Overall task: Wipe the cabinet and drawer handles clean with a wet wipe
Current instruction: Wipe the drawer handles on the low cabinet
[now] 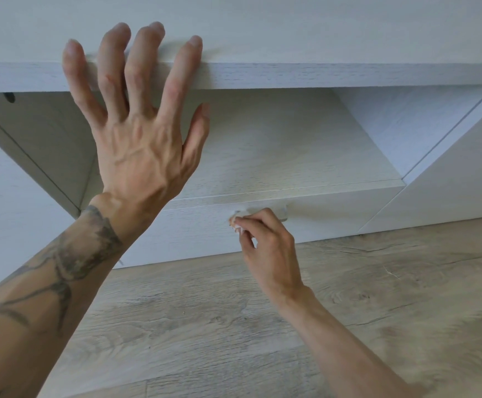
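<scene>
A white cabinet has a low drawer (pixel 334 222) under an open shelf. On the drawer front sits a pale handle (pixel 282 213), mostly hidden behind my right hand (pixel 265 242). That hand pinches a crumpled white wet wipe (pixel 237 221) and presses it against the handle's left end. My left hand (pixel 139 124) rests with fingers spread on the front edge of the cabinet's top board (pixel 320 76), holding nothing.
An open compartment (pixel 277 145) lies between the top board and the drawer. White side panels (pixel 449 179) flank it on both sides. Grey wood-grain floor (pixel 262 326) runs below the cabinet.
</scene>
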Tool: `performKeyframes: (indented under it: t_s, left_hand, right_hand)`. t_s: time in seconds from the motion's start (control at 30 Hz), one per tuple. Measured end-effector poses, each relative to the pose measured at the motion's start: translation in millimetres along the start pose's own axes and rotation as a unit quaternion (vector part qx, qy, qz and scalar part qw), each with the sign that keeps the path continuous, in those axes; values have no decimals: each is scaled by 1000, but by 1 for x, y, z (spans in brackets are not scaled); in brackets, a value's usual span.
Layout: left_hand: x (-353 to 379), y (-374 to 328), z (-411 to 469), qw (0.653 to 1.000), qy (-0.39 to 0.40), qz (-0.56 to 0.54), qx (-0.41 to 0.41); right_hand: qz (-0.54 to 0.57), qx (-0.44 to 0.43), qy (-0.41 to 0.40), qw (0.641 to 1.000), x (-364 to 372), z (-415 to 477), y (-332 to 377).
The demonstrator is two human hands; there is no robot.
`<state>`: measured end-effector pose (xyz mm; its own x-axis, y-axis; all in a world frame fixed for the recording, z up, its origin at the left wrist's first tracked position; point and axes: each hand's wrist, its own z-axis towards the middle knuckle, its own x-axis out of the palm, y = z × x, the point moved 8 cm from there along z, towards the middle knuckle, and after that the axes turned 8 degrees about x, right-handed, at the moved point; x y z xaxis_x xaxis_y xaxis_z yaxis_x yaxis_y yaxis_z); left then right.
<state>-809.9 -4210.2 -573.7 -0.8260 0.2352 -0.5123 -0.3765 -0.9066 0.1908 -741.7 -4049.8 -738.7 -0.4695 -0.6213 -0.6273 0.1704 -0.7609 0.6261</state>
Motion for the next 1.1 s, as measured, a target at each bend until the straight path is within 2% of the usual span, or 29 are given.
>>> performKeyframes:
  t_s: [0.07,0.17,0.27,0.43,0.53,0.77,0.93,1.1]
  left_hand:
    - [1,0,0,1000,-1,2,-3]
    - [2,1,0,1000,3,-5,-6]
    - [0,0,0,1000,4,-2,-2]
    - [0,1,-1,1000,9,-3,1]
    - [1,1,-2,1000,7,-11,-3]
    - [1,0,0,1000,9,-12,-4]
    - [2,1,-1,1000,14,-14,-10]
    - [3,2,-2,999,31,-19,-17]
  right_hand:
    - [-13,5,4,1000,-8,0,-10]
    - [-24,34,-26,999,-35,1,-35]
    - [-18,28,-50,998,-46,0,-39]
    - [-2,-9,-7,1000,-5,0,2]
    - [-14,-28,20,999,-1,-1,0]
    - [5,25,-56,998,-40,0,-36]
    - [26,25,-14,999,-2,-2,-6]
    - [6,21,12,1000,-16,1,-22]
